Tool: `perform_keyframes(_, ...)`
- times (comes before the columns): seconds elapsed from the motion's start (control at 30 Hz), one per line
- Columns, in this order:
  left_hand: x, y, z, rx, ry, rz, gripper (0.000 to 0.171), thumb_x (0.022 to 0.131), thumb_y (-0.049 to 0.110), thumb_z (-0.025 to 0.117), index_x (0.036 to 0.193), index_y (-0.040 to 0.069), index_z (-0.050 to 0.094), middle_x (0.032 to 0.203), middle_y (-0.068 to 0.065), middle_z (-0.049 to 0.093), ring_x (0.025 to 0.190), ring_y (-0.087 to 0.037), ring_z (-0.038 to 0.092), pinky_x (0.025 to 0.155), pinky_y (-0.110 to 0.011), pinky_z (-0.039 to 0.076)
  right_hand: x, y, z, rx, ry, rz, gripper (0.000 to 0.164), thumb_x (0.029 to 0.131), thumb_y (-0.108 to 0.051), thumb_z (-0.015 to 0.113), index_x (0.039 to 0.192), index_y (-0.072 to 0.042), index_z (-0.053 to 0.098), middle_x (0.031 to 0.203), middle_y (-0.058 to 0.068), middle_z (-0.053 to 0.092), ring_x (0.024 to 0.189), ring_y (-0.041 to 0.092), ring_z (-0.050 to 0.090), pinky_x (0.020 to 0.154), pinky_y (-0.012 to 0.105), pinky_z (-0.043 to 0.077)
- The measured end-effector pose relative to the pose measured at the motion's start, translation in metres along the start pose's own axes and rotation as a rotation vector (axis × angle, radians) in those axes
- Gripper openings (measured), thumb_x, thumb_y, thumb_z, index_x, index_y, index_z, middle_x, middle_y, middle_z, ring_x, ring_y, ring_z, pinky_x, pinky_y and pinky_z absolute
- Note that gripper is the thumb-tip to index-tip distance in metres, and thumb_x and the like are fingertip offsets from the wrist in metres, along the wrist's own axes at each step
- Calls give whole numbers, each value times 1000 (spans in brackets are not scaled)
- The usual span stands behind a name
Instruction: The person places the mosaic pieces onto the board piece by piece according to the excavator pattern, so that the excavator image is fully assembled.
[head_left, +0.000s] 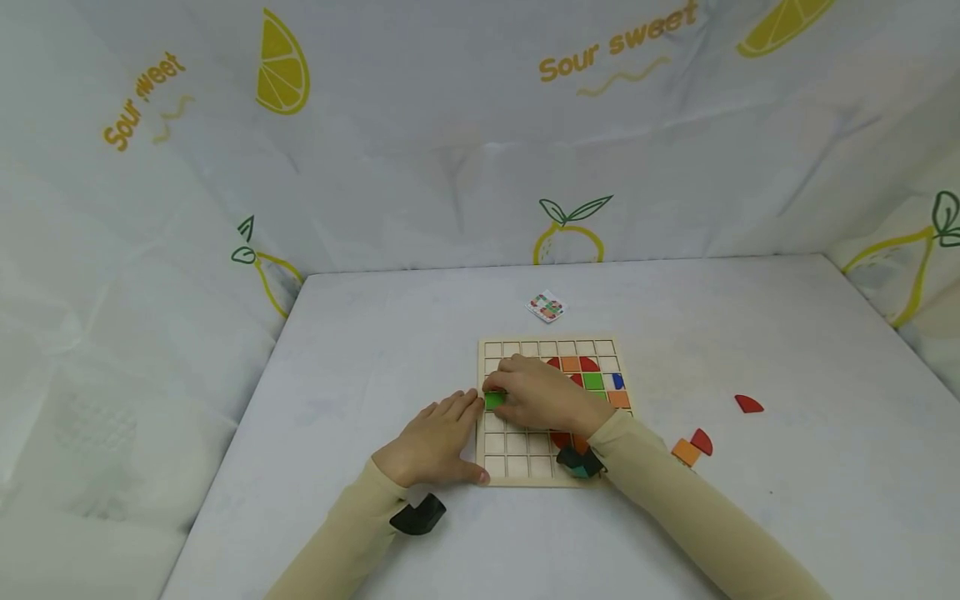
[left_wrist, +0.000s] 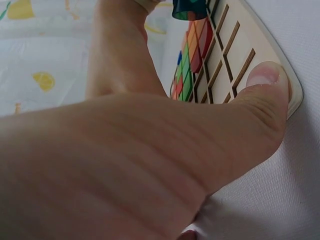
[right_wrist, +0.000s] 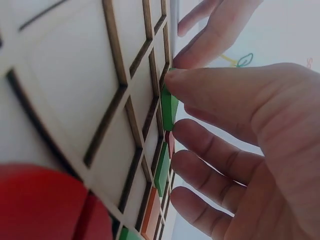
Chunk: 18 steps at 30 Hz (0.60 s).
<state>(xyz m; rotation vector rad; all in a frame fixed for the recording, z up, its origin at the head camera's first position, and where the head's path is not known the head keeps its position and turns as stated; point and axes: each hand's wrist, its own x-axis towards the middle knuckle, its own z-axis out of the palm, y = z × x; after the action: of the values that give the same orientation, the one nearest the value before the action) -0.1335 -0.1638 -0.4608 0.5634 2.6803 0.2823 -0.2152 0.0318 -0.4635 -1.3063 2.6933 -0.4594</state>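
Note:
A wooden grid board lies on the table, with colored tiles set in several of its cells. At the board's left edge my right hand pinches a green square tile between thumb and fingers. The right wrist view shows this green tile at a cell, the other fingers curled beside it. My left hand lies along the left side of the board with fingers extended. Its thumb presses on the board's near left corner. Part of the board's middle is hidden under the right hand.
Right of the board lie a loose red quarter-round tile, an orange square tile and another red quarter-round tile. A small pattern card lies behind the board. White printed cloth hangs at the back and sides.

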Motion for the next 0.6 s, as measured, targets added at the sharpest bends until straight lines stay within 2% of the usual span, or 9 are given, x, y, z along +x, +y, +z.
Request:
perform_keyframes(0.13,0,0,-1,0,0,0,101,86,53,76,159,3,27,168,-14,24,156,-34,24,124,-56,30,1,-1,1,15,-7,-14,28,93,-24,73,119,-15,72,110,-2,68,103,16,61,96,36,54)
perform_keyframes(0.37,-1,0,-1,-2,-6,-4,102,86,54,75,160,3,25,169,-14,22,157,-34,23,124,-56,29,-1,0,2,33,2,-37,30,93,-24,73,122,-17,73,104,-1,65,94,14,55,85,31,52)
perform_keyframes(0.6,-1,0,-1,-1,-11,-3,102,86,54,75,160,3,26,169,-14,23,157,-34,23,124,-57,29,0,2,3,34,-12,-28,25,94,-24,71,117,-17,75,105,-2,67,97,15,56,89,32,52)
